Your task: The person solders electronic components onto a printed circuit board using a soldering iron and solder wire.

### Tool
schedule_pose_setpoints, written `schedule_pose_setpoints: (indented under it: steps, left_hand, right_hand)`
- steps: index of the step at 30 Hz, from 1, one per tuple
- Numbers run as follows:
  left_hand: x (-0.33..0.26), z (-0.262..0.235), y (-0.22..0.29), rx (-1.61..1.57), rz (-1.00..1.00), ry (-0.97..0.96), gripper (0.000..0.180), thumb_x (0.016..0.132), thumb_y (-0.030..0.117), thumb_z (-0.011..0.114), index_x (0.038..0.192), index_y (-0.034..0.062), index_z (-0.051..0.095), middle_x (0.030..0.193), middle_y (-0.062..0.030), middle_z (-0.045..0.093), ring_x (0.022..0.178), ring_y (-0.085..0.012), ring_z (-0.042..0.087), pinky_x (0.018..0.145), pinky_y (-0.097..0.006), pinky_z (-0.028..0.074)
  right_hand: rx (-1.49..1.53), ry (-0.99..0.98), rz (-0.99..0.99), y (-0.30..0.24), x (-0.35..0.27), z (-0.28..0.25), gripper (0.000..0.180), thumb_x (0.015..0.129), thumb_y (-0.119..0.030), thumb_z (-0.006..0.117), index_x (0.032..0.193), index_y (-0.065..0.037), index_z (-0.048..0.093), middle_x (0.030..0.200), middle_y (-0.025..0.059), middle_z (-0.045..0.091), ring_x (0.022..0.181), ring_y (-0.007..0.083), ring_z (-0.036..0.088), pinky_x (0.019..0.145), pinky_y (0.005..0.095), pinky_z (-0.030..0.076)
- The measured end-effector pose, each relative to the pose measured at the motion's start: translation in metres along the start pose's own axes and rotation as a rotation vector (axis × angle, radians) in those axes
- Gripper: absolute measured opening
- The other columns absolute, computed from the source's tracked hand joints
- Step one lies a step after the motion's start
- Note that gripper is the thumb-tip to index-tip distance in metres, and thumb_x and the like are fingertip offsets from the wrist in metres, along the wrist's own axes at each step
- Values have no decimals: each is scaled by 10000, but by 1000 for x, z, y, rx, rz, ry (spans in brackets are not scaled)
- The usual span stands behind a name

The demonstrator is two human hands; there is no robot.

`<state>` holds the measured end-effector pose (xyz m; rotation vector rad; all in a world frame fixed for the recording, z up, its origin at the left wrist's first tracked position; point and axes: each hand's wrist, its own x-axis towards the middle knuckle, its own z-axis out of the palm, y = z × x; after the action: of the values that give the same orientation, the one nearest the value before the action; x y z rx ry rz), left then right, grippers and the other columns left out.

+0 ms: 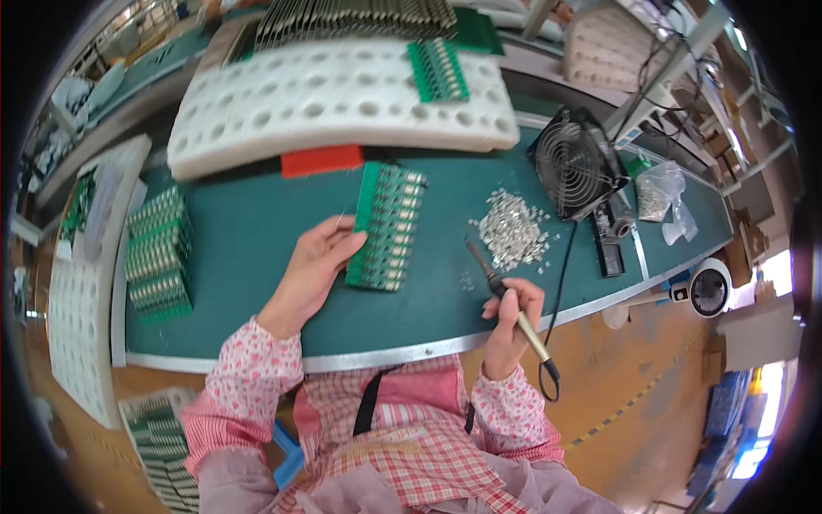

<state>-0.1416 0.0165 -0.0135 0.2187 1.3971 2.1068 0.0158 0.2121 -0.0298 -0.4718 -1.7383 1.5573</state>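
My left hand [321, 259] pinches the left edge of a green circuit board [387, 227] carrying rows of small silvery parts. Thin solder wire [343, 216] seems to rise from between those fingers. A soldering iron [524, 321] rests in my right hand [514, 319], gripped like a pen, its tip pointing up and left toward a heap of tiny metallic pieces [512, 230]. The tip is apart from the board. A few loose pieces lie scattered nearer the table's front edge.
A black fan [575, 163] stands at the right beside a clear bag of parts [659, 193]. Stacked circuit boards [157, 253] lie at the left. White foam with holes [342, 98] spans the back, bearing another board [437, 70]. A red piece [322, 160] lies below it.
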Motion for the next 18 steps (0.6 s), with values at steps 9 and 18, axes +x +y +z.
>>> schedule_pose_setpoints:
  steps: [9,18]
  left_hand:
    - [-3,3,2,27,-12,-73,212,899,96,576,1093,25,534,985,-28,621,831,-59,551,713,-216,422]
    - [-2,3,0,31,11,-84,213,891,76,578,1092,22,532,1011,-39,611,866,-72,552,746,-225,428]
  right_hand:
    - [-57,15,1,1,0,0,149,937,-90,455,1022,7,531,932,80,521,668,94,517,597,232,453]
    - [-54,7,-31,2,1,-1,150,934,-88,466,1027,10,532,954,85,531,666,95,516,602,234,451]
